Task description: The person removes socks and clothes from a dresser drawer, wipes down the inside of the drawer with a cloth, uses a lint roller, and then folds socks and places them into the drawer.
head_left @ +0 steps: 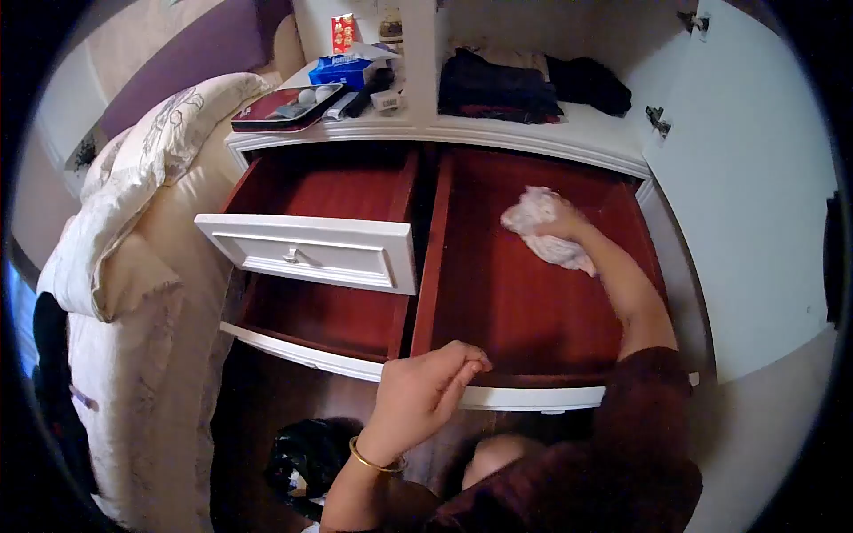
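Observation:
Inside the open right drawer [533,320], which has a dark red interior, my right hand [562,220] is closed on a crumpled white cloth [560,252]. The cloth touches the drawer bottom near its back. My left hand [435,386], with a gold bangle at the wrist, hovers by the front left corner of that drawer. Its fingers are curled together, and whatever they may hold is hidden. To the left, an upper drawer [306,251] with a white front stands open above another open drawer [302,353].
Dark folded clothes [506,86] lie on the cabinet shelf. A blue tissue pack [342,71] and a red tray [284,108] sit at the upper left. The cabinet door [746,195] is open at right; a bed [160,355] stands left. A black bag [311,457] is on the floor.

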### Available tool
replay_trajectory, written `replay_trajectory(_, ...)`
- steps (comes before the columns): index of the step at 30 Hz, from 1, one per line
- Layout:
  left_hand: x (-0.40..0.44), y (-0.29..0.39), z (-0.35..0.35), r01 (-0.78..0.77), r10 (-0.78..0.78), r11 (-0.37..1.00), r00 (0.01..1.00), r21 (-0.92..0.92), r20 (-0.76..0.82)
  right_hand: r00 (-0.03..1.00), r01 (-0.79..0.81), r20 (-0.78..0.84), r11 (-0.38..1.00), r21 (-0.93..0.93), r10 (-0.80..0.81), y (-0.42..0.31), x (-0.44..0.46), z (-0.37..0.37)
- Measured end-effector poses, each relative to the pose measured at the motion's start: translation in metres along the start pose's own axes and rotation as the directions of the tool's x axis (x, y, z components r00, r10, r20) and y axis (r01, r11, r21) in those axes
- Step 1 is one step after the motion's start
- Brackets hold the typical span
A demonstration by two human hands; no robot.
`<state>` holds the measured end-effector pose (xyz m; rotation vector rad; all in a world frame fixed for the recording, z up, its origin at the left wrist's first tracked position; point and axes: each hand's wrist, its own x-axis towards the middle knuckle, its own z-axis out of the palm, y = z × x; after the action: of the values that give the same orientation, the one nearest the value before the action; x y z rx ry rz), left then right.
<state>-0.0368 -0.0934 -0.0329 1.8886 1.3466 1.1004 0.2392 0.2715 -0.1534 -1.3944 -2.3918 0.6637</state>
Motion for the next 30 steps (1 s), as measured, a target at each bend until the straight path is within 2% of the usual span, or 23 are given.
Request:
replay_trajectory(1,-0.002,-0.002,-0.001,-0.021,0.021,0.999,1.0,0.031,0.002,0.999,0.041,-0.007,0.998,0.053,-0.041,0.01,-0.015,-0.008)
replay_trajectory(3,-0.008,-0.006,0.001,-0.073,0.072,0.994,0.997,0.079,0.012,0.986,-0.127,-0.112,0.992,-0.008,0.125,0.064,-0.048,-0.012)
replay_trajectory(4,-0.012,-0.007,0.002,-0.08,0.078,0.992,0.997,0.101,0.026,0.937,-0.347,-0.087,0.932,-0.108,0.339,0.056,-0.069,-0.01)
replay_trajectory(5,-0.016,-0.007,0.002,-0.089,0.085,0.989,0.996,0.12,0.036,0.839,-0.542,-0.089,0.813,-0.212,0.536,0.049,-0.085,-0.012)
replay_trajectory(6,-0.019,-0.006,0.002,-0.095,0.089,0.985,0.995,0.145,0.047,0.834,-0.522,0.045,0.813,-0.259,0.55,0.01,-0.1,-0.024)
replay_trajectory(8,-0.027,-0.003,0.002,-0.139,0.135,0.983,0.99,0.123,0.042,0.774,-0.596,0.06,0.757,-0.268,0.63,0.012,-0.13,-0.008)
replay_trajectory(9,-0.03,-0.003,0.001,-0.158,0.157,0.98,0.987,0.119,0.023,0.778,-0.575,0.117,0.774,-0.265,0.617,-0.003,-0.144,-0.004)
replay_trajectory(10,-0.033,-0.007,0.003,-0.217,0.216,0.974,0.976,0.068,0.024,0.779,-0.554,0.173,0.791,-0.259,0.603,-0.019,-0.158,0.0)
replay_trajectory(12,-0.033,-0.008,0.003,-0.208,0.206,0.976,0.978,0.071,0.026,0.827,-0.373,0.319,0.876,-0.305,0.463,-0.067,-0.195,0.013)
replay_trajectory(14,-0.032,-0.005,0.0,-0.193,0.191,0.98,0.98,0.045,0.05,0.884,-0.112,0.396,0.935,-0.338,0.249,-0.102,-0.211,0.027)
replay_trajectory(16,-0.033,-0.005,-0.002,-0.201,0.2,0.979,0.977,0.006,0.073,0.895,0.171,0.444,0.952,-0.255,-0.042,-0.159,-0.216,0.038)
replay_trajectory(17,-0.033,-0.005,-0.003,-0.205,0.205,0.979,0.975,-0.003,0.087,0.869,0.315,0.455,0.928,-0.202,-0.196,-0.179,-0.21,0.049)
replay_trajectory(20,-0.032,-0.002,-0.006,-0.138,0.136,0.99,0.983,0.009,0.12,0.807,0.579,0.461,0.646,-0.497,-0.369,-0.199,-0.162,0.095)
replay_trajectory(23,-0.025,-0.008,-0.009,-0.118,0.119,0.993,0.99,-0.01,0.077,0.843,0.431,0.504,0.799,-0.42,-0.189,-0.23,-0.128,0.079)
replay_trajectory(26,-0.015,-0.004,-0.002,-0.075,0.074,0.997,0.987,0.004,0.144,0.844,0.444,0.514,0.737,-0.509,-0.154,-0.196,-0.096,0.078)
replay_trajectory(29,-0.009,0.001,-0.001,-0.036,0.038,0.999,0.991,-0.019,0.126,0.863,0.503,0.319,0.718,-0.48,-0.392,-0.161,-0.048,0.07)
replay_trajectory(30,-0.008,0.001,-0.002,-0.025,0.029,0.999,0.993,-0.032,0.115,0.841,0.541,0.328,0.705,-0.458,-0.431,-0.152,-0.032,0.068)
